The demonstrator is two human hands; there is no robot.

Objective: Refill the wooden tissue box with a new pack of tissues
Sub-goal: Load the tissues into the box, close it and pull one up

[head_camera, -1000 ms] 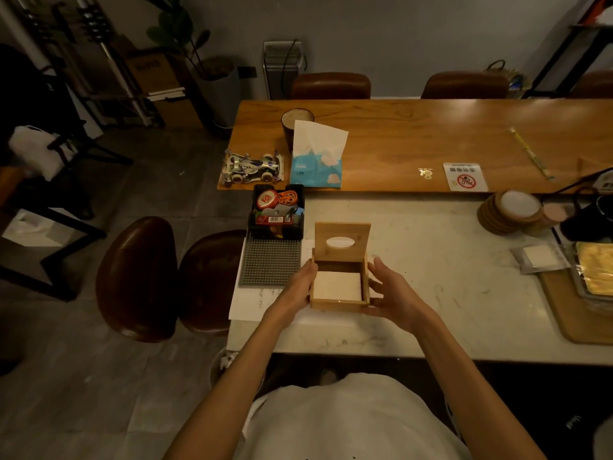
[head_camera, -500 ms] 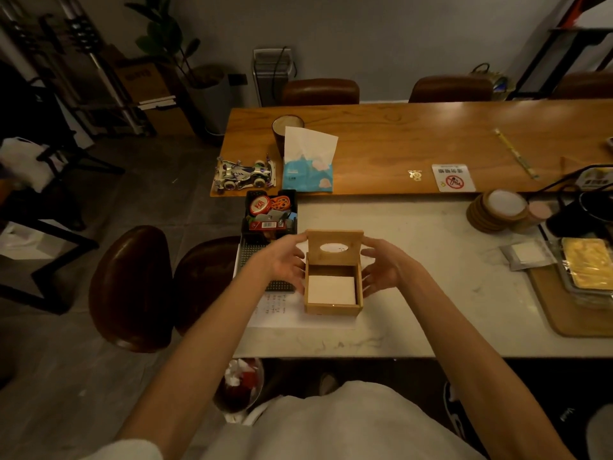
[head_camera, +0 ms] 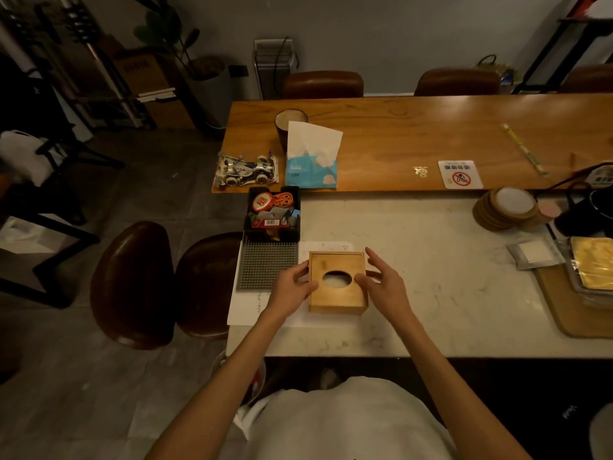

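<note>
The wooden tissue box (head_camera: 337, 298) stands on the white marble counter (head_camera: 414, 234) with its lid down flat. An oval slot (head_camera: 337, 279) in the lid shows white tissue beneath. My left hand (head_camera: 292, 288) touches the box's left side, fingertips on the lid's edge. My right hand (head_camera: 381, 285) rests on the lid's right edge, thumb beside the slot and fingers spread. A blue and white tissue pack (head_camera: 311, 157), opened at the top, stands on the wooden table (head_camera: 414, 134) behind.
A black organiser (head_camera: 272, 214) of small items and a studded grey mat (head_camera: 267, 265) lie left of the box. A toy race car (head_camera: 245, 169) and a dark cup (head_camera: 289, 124) sit by the pack. Coasters (head_camera: 506, 209) and a tray (head_camera: 574, 310) stand at right; brown stools (head_camera: 132, 283) at left.
The lid stood upright with the tissues exposed; it is now folded down flat over them. Both hands moved from the box's sides up to the lid.
</note>
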